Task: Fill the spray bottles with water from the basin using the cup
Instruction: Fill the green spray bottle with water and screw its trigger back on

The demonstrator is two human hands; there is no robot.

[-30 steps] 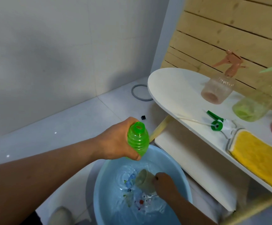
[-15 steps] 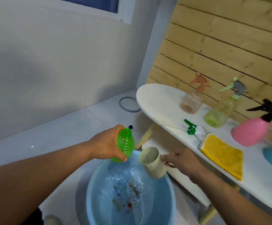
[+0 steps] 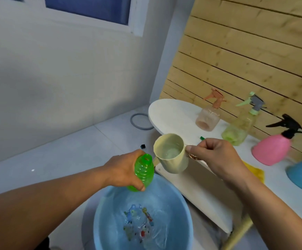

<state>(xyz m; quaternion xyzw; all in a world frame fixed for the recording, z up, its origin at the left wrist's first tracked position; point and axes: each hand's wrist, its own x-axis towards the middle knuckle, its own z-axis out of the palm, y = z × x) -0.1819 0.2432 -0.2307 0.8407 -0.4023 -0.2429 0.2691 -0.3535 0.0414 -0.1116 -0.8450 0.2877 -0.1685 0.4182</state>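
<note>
Left hand [image 3: 123,168] grips green bottle [image 3: 144,173], open neck up, above basin [image 3: 182,213] rim. Right hand [image 3: 217,157] pinches cup [image 3: 171,152] handle, cup tilted toward bottle mouth, just beside it; water inside, apparently low. Basin holds water.

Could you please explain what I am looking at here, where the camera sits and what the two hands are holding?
There is no machine: a person wears a camera on the head, looking down at their own hands. The left hand grips an open green bottle over a blue basin of water. The right hand holds a cream cup by its handle, tilted toward the bottle's mouth. On the white table stand an orange spray bottle, a pale green one and a pink one.
</note>
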